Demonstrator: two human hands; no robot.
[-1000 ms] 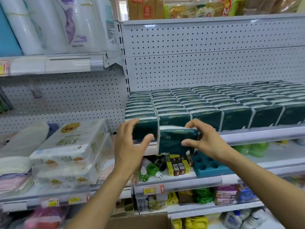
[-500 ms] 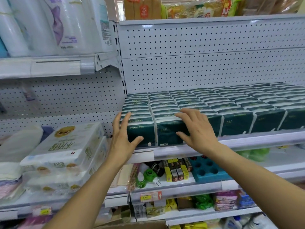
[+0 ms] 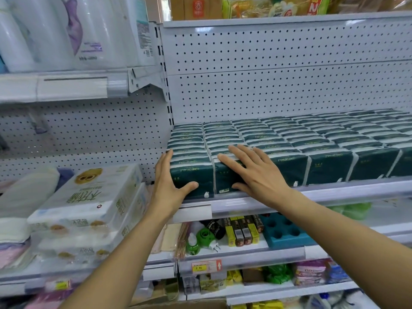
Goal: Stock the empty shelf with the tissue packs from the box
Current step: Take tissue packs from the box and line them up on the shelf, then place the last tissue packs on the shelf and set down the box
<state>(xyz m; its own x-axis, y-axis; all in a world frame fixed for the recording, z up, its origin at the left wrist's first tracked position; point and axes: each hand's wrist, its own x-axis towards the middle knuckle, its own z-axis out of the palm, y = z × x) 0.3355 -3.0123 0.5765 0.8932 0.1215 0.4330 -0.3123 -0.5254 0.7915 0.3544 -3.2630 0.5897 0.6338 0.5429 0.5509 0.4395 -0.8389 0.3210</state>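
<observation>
Dark green tissue packs (image 3: pixel 289 139) fill the white shelf (image 3: pixel 312 192) in several rows running from front to back. My left hand (image 3: pixel 169 181) lies flat against the left side of the front left pack (image 3: pixel 191 177), its thumb across the pack's front face. With straight, spread fingers, my right hand (image 3: pixel 252 172) presses on the front and top of the second front pack (image 3: pixel 225 186). The box shows only as a brown cardboard edge (image 3: pixel 178 305) at the bottom of the view.
White pegboard backs the shelf. Bulky white tissue bundles (image 3: pixel 89 204) sit on the left shelf at hand height. Below are small bottles, yellow boxes (image 3: pixel 243 230) and a blue holed tray (image 3: pixel 283 230). Paper rolls and snack bags stand on the shelves above.
A second ago both hands held a green pack in front of the shelf. It now stands in the front row, and both hands press flat against the front packs.
</observation>
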